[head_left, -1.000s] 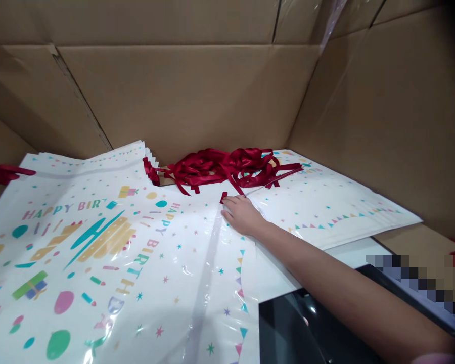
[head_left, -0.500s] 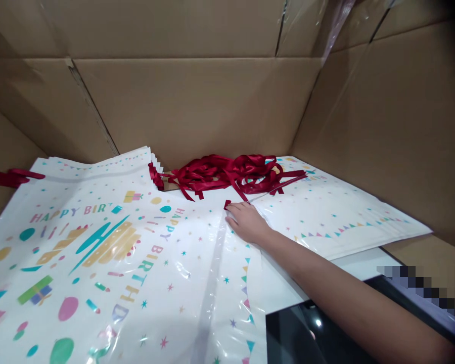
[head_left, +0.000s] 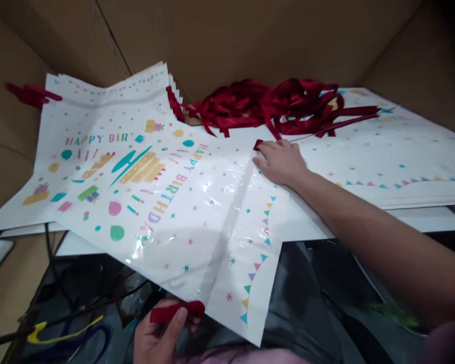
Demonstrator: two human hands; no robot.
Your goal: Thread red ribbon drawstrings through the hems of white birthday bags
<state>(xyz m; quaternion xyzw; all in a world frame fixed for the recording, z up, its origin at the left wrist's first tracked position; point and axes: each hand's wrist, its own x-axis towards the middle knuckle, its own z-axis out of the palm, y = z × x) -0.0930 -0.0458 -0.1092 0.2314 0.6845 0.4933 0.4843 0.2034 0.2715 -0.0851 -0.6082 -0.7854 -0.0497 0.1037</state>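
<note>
**Two hands on one birthday bag, a ribbon end at each**

Cardboard walls close in the bench on all sides. Over the bench lie white printed gift bags: a fanned stack at the left, another stack at the right, and between them at the back a tangle of dark red ribbons. On top, slanting toward the person and hanging over the bench edge, lies the top bag, glossy, printed with "HAPPY BIRTHDAY". Below the edge, cables and a yellow-handled tool lie in shadow.

The right hand rests flat at the bag's far corner, fingers spread loosely, fingertips touching a short red ribbon end; whether it pinches that end cannot be told. The left hand, low at the near edge, is closed on the near ribbon, thumb pressed over it.

The likely risks: the bag is slick and mostly unsupported, so a pull on the near ribbon could slide it off the bench unless the right hand bears down. A sharp tug could also tear the film where the ribbon enters, or drag the loose ribbons along with the far end.
</note>
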